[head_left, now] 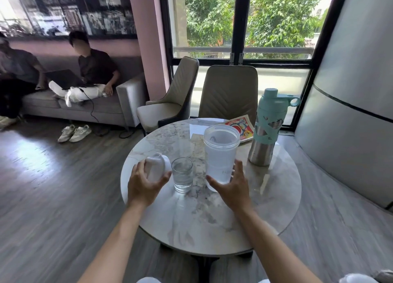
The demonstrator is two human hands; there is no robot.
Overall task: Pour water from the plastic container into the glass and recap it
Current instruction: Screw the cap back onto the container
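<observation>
Container (220,153) of clear plastic stands uncapped and upright on the round marble table (276,208); right hand (231,187) is spread around its base, contact unclear; left hand (144,185) grips the white cap (157,168); glass (182,174) of water stands between them

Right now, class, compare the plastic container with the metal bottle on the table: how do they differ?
The plastic container is translucent white, while the metal bottle is steel with a teal sleeve. The plastic container stands open, its lid in the left hand; the metal bottle is capped. The right hand is at the plastic container; nothing touches the metal bottle. Both stand upright on the table.
</observation>
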